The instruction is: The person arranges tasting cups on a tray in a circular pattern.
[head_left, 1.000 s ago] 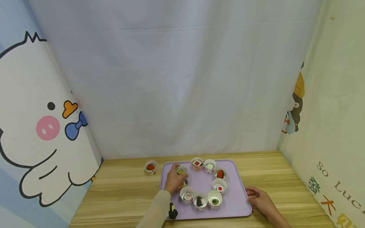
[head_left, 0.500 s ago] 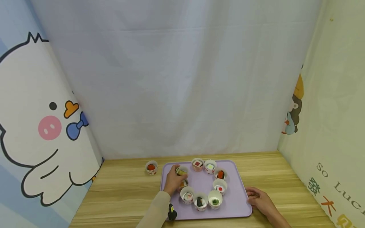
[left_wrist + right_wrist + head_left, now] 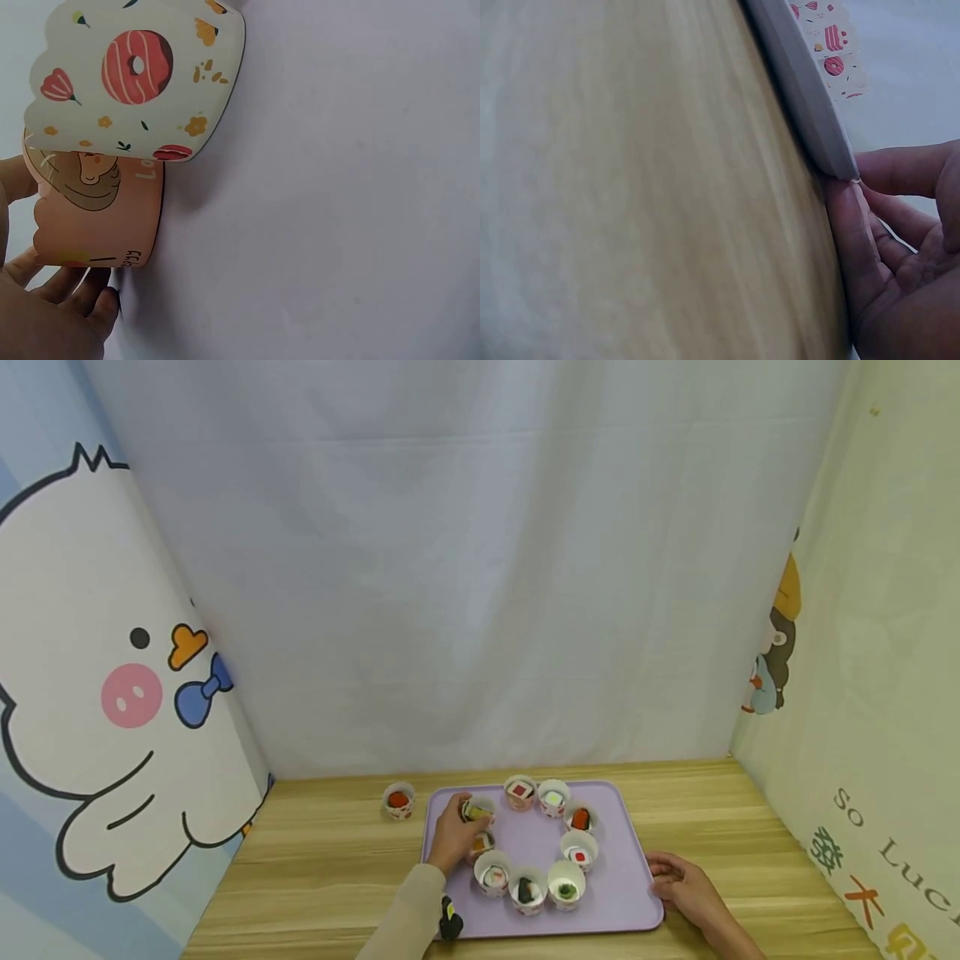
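Observation:
My left hand (image 3: 452,837) holds a peach paper baking cup (image 3: 97,214) with a yellowish sushi-like piece inside, at the left part of the lilac tray (image 3: 622,893). In the left wrist view, fingers show on two sides of this cup. Right beside it stands a white cup with a doughnut print (image 3: 150,75), partly covering it in that view. My right hand (image 3: 686,889) pinches the tray's right rim (image 3: 810,97), thumb and fingers on either side of it. Several other cups, such as one with a green piece (image 3: 566,885), form a ring on the tray.
One cup with an orange-red piece (image 3: 398,801) stands on the wooden table (image 3: 322,860), left of the tray. A pale cloth (image 3: 487,568) hangs behind the table. Printed panels stand at both sides, the left one with a white cartoon bird (image 3: 82,627).

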Action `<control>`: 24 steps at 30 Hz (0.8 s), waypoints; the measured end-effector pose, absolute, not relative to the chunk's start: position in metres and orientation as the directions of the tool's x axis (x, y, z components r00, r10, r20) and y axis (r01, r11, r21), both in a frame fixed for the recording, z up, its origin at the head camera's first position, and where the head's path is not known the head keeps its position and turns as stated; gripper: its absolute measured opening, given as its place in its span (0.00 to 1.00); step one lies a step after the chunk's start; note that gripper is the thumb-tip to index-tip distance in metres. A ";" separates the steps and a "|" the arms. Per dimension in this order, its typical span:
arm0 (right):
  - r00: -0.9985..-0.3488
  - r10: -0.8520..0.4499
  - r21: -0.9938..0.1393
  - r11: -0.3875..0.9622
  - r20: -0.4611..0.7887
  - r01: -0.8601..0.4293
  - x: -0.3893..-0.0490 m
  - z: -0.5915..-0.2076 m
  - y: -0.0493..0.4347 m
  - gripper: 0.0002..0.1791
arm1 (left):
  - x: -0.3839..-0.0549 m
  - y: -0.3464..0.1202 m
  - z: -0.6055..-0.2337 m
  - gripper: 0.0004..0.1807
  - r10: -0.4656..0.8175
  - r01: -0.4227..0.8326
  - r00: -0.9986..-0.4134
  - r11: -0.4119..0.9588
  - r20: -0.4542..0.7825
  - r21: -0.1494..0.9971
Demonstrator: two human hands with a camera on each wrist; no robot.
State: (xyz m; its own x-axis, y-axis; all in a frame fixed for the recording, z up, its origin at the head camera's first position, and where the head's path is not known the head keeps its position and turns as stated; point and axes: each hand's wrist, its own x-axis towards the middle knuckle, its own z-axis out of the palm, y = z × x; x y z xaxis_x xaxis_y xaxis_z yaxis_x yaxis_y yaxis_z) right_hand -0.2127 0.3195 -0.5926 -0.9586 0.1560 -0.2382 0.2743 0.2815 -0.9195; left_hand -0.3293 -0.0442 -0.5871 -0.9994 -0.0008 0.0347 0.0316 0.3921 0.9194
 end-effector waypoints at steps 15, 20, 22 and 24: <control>-0.956 0.164 -0.915 0.287 -0.243 0.282 -0.213 -0.593 0.320 0.31 | -0.326 -0.055 -0.582 0.31 -0.001 0.089 -0.995 0.353 0.095 0.932; -0.960 0.156 -0.919 0.285 -0.235 0.271 -0.213 -0.592 0.320 0.31 | -0.323 -0.061 -0.570 0.31 0.012 0.086 -0.996 0.294 0.087 0.952; -0.960 0.152 -0.921 0.283 -0.233 0.268 -0.212 -0.592 0.320 0.31 | -0.322 -0.064 -0.566 0.32 0.016 0.083 -0.997 0.289 0.082 0.954; -0.961 0.150 -0.921 0.282 -0.233 0.268 -0.212 -0.593 0.320 0.31 | -0.320 -0.066 -0.561 0.31 0.012 0.076 -0.997 0.285 0.076 0.955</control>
